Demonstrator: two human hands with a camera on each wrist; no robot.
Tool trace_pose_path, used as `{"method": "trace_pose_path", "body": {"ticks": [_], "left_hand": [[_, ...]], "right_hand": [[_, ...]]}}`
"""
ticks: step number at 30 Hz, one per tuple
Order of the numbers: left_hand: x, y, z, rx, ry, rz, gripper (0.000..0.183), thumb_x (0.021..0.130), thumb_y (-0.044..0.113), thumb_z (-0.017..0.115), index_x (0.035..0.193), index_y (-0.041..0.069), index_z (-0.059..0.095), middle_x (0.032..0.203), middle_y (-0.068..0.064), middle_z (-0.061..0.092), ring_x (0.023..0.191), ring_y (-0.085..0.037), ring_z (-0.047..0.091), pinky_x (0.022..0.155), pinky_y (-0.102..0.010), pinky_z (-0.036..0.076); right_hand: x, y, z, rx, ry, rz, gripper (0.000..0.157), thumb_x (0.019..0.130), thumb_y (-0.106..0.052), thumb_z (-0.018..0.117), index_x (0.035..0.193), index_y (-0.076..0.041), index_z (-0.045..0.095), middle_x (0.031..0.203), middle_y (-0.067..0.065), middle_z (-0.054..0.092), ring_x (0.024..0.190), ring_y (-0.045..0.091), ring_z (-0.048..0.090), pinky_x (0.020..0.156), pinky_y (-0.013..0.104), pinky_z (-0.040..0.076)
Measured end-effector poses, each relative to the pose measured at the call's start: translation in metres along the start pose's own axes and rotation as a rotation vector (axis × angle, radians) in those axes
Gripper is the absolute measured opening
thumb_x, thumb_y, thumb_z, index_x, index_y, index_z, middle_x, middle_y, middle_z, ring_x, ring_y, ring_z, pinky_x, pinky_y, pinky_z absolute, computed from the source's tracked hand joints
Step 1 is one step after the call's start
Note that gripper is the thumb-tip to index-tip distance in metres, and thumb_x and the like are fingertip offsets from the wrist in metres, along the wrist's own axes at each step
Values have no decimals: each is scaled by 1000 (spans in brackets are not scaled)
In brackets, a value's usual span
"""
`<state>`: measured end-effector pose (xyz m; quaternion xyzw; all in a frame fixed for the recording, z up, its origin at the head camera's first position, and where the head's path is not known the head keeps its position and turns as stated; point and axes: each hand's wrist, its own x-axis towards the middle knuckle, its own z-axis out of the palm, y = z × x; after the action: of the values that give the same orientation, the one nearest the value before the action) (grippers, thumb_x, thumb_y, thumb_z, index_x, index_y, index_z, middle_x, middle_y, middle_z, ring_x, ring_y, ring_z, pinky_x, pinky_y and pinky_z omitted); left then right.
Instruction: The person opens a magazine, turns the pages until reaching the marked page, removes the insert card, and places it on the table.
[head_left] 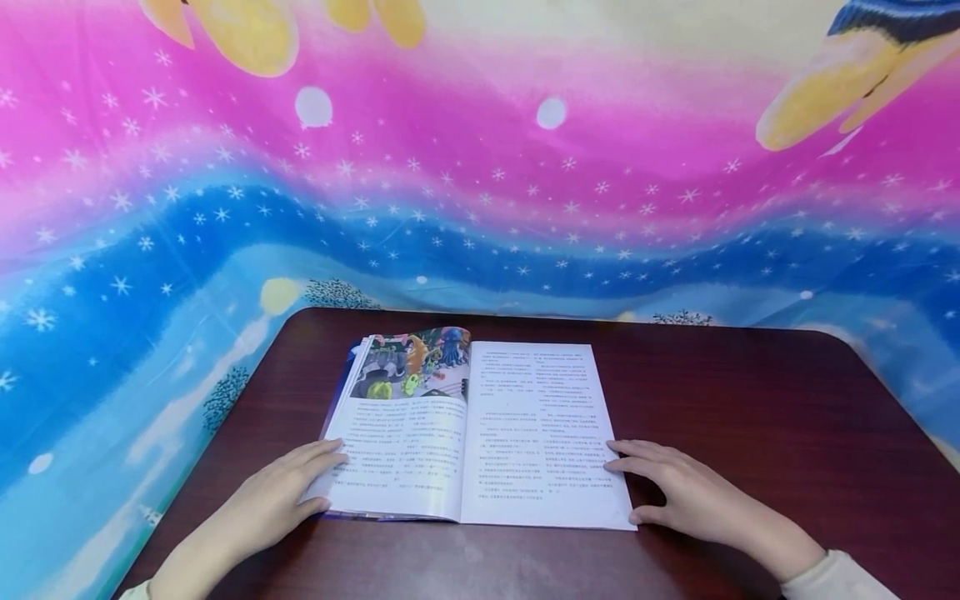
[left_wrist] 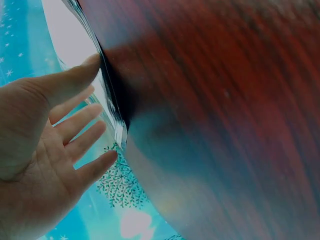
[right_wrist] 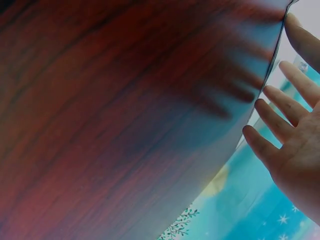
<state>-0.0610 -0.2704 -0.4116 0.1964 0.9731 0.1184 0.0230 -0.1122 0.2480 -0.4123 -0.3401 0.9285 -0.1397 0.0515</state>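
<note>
A magazine (head_left: 525, 433) lies spread out on a dark reddish-brown table, with a colourful cartoon picture at the top of its left page and printed text below and on the right page. My left hand (head_left: 277, 492) rests at the lower left edge, its fingertips on the page margin. At the lower right edge, the fingertips of my right hand (head_left: 690, 496) touch the page's border. In the left wrist view the left hand (left_wrist: 55, 130) has its fingers spread along the magazine's side. Spread fingers also show on the right hand (right_wrist: 295, 120) in the right wrist view.
The table (head_left: 750, 400) has rounded far corners and a glossy surface that reflects the hands. Behind it hangs a pink and blue cloth (head_left: 480, 183) printed with snowflakes, reaching down around the table's far and left edges.
</note>
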Motion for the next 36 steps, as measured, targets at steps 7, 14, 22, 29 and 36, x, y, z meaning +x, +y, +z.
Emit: {"method": "trace_pose_path", "body": {"ticks": [7, 14, 22, 29, 36], "left_hand": [[1, 0, -1, -29, -25, -13, 48, 81, 14, 81, 126, 9, 66, 135, -11, 60, 126, -35, 54, 99, -54, 45], [2, -3, -3, -60, -45, -44, 49, 82, 14, 81, 128, 9, 65, 137, -12, 58, 126, -36, 53, 98, -56, 45], [4, -5, -3, -98, -68, -75, 49, 82, 15, 81, 128, 10, 65, 138, -13, 57, 127, -37, 52, 98, -56, 44], [5, -3, -3, -101, -67, -74, 47, 81, 12, 81, 126, 11, 65, 137, -13, 57, 127, -37, 52, 98, -55, 45], [4, -3, -2, -126, -87, -94, 48, 81, 13, 81, 127, 11, 65, 138, -13, 56, 128, -37, 51, 98, -55, 45]], "right_hand": [[-1, -1, 1, 0, -1, 0, 53, 75, -27, 87, 124, -18, 68, 144, 5, 53, 129, 32, 50, 96, 55, 46], [0, -2, 2, 2, -5, 13, 49, 77, -26, 85, 123, -18, 69, 144, 5, 53, 130, 31, 50, 99, 55, 44], [4, -1, -1, -17, 50, -17, 40, 80, -24, 83, 117, -18, 70, 139, 6, 57, 128, 32, 52, 98, 55, 45], [10, -3, -7, 13, 74, -17, 35, 84, -25, 80, 117, -19, 71, 135, 6, 59, 128, 32, 52, 99, 54, 44], [19, -8, -10, 61, 156, -4, 31, 83, -24, 81, 112, -21, 71, 134, 5, 60, 126, 29, 53, 97, 50, 47]]}}
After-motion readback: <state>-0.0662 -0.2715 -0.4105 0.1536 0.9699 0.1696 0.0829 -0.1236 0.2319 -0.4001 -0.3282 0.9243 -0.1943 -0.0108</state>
